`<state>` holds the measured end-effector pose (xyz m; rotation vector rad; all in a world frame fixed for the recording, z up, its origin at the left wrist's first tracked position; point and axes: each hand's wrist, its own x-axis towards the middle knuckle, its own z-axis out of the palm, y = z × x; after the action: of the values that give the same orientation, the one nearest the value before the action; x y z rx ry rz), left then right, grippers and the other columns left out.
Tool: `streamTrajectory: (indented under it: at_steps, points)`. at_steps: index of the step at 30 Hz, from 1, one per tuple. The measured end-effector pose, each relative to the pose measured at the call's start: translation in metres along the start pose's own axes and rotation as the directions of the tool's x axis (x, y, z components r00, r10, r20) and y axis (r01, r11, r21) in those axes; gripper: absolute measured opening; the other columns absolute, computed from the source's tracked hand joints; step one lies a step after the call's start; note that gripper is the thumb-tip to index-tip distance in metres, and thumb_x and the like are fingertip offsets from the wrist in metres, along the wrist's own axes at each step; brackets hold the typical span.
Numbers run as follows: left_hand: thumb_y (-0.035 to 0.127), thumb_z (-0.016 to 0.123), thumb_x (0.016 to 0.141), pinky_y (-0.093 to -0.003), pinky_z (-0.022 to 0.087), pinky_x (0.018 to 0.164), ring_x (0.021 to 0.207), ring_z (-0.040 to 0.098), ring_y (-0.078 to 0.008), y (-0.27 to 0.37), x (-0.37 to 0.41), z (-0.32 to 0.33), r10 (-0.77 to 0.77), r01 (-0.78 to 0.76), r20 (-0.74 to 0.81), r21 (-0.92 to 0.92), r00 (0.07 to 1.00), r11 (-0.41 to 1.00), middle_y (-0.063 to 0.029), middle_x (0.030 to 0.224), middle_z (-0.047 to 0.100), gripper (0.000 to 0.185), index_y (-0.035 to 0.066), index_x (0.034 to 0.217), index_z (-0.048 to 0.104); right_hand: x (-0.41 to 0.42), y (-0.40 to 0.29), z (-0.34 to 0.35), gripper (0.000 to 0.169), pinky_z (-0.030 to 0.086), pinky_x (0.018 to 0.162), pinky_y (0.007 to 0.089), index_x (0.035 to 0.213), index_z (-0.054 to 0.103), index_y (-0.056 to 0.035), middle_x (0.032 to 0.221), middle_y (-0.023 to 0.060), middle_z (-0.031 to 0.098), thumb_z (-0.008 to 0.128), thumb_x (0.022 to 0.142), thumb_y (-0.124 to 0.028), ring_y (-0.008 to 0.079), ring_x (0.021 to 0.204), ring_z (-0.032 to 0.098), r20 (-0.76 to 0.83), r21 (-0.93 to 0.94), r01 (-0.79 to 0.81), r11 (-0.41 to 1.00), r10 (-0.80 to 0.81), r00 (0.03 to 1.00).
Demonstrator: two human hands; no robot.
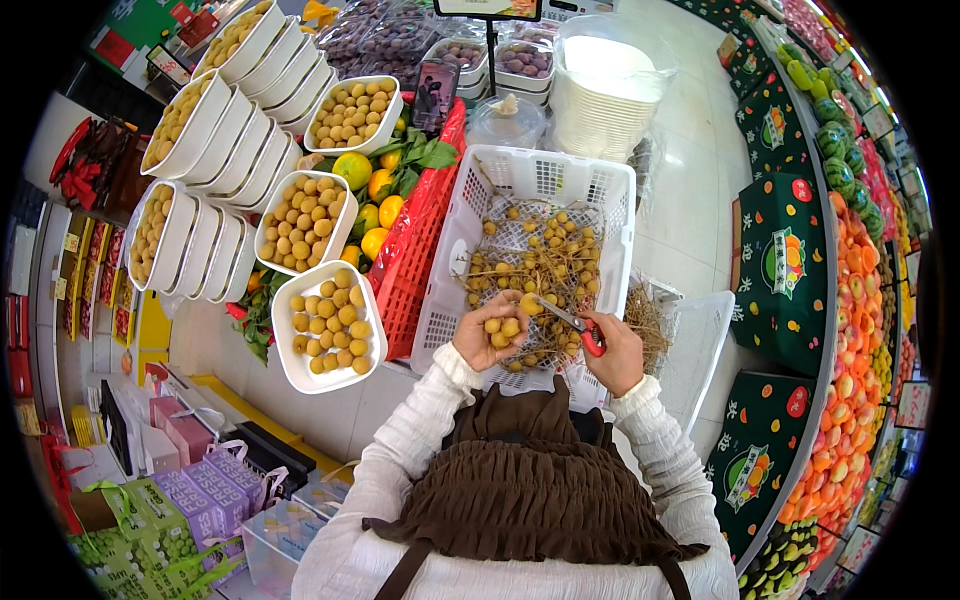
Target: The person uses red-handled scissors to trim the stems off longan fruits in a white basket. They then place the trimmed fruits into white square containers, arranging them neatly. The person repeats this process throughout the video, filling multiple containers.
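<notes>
My left hand (487,334) holds several loose longans (501,330) in its palm, with one more longan (531,304) at its fingertips. The blades of red-handled scissors (574,322) touch or nearly touch that fruit. My right hand (616,352) grips the scissors' handles. Both hands are over the near end of a white plastic crate (444,277), where longans on twiggy brown stems (555,255) lie. Left of the crate, a white tub (328,382) holds loose longans in a partial layer. Fuller tubs of longans (306,217) stand beyond it.
A red crate (420,277) of oranges and leaves adjoins the white crate. Stacked longan tubs (217,142) rise at the left. White empty tubs (604,97) in plastic and a lidded clear container (508,124) stand behind. Cut stems (646,322) lie at the right, near a fruit display (844,390).
</notes>
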<state>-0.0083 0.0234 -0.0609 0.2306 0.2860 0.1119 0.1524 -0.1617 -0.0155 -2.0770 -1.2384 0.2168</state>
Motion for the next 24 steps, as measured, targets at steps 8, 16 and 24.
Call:
streamTrajectory:
  at_steps: [8, 16, 24]
  points:
    - [0.028, 0.055, 0.098, -0.0209, 0.042, 0.040, 0.070, 0.058, -0.0116, 0.000, -0.003, 0.016, 0.057, -0.008, -0.087, 0.485, 0.995, 0.875, -0.0062, 0.088, 0.061, 0.026, 0.008, 0.115, 0.052, 0.000, -0.003, -0.004, 0.034, 0.051, 0.069, 0.0375, 0.108, 0.064, -0.0104, 0.087, 0.0105, 0.064, 0.067, 0.075, -0.006, 0.0313, 0.079, 0.063, 0.113, -0.026, -0.030, 0.999, 0.033, 0.993]
    - [0.026, 0.057, 0.097, -0.0217, 0.040, 0.042, 0.075, 0.058, -0.0119, -0.007, -0.002, 0.010, 0.081, -0.030, -0.103, 0.425, 0.991, 0.905, -0.0048, 0.089, 0.061, 0.024, 0.008, 0.112, 0.053, -0.005, -0.001, -0.003, 0.037, 0.050, 0.068, 0.0399, 0.112, 0.061, -0.0085, 0.087, 0.0122, 0.061, 0.069, 0.076, -0.010, 0.0329, 0.079, 0.062, 0.095, -0.074, 0.006, 0.997, 0.001, 0.996]
    - [0.026, 0.058, 0.096, -0.0219, 0.041, 0.044, 0.078, 0.058, -0.0130, -0.008, -0.003, 0.002, 0.051, 0.015, -0.116, 0.505, 0.992, 0.863, -0.0056, 0.091, 0.060, 0.021, 0.008, 0.105, 0.054, -0.014, 0.012, -0.001, 0.026, 0.049, 0.061, 0.0423, 0.101, 0.062, -0.0085, 0.076, 0.0117, 0.060, 0.069, 0.077, -0.016, 0.0330, 0.069, 0.062, 0.138, -0.158, -0.010, 0.987, 0.032, 0.990]
